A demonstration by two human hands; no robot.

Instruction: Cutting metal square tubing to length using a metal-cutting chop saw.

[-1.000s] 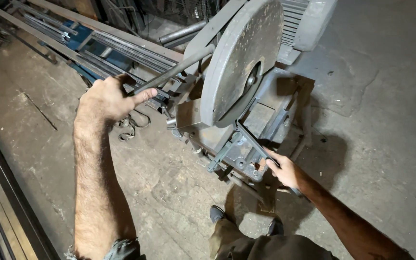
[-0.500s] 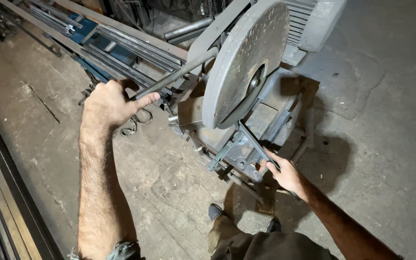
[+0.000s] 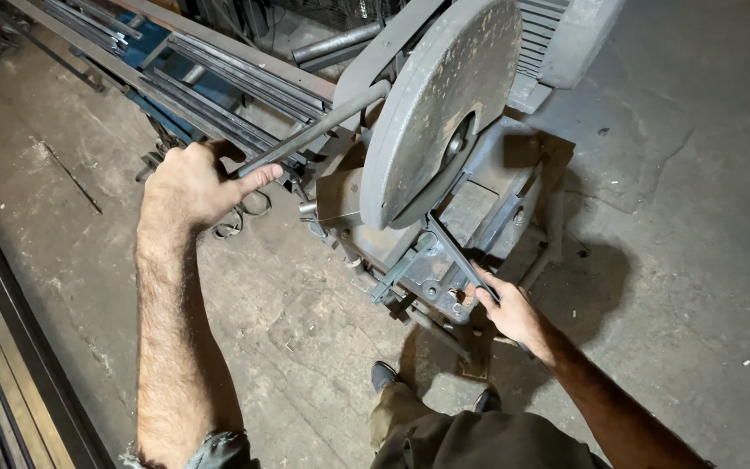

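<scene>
On concrete floor [image 3: 679, 217], left hand [image 3: 188, 187] clamped round saw's lever handle [image 3: 323, 126]; right hand [image 3: 509, 308] closed on thin metal bar [image 3: 457, 256] at vise.

The lever [image 3: 323, 130] in my left hand [image 3: 188, 187] was dull grey metal, smooth but grimy. The blade guard [image 3: 431, 113] looked matt, dusty steel. My right hand [image 3: 509, 308] gripped a thin dark metal strip [image 3: 457, 256]. The concrete floor [image 3: 696, 217] was rough and stained.

The single head-worn camera is looking steeply down from close above at a chop saw [image 3: 444, 165] standing on the concrete floor [image 3: 696, 260].
</scene>
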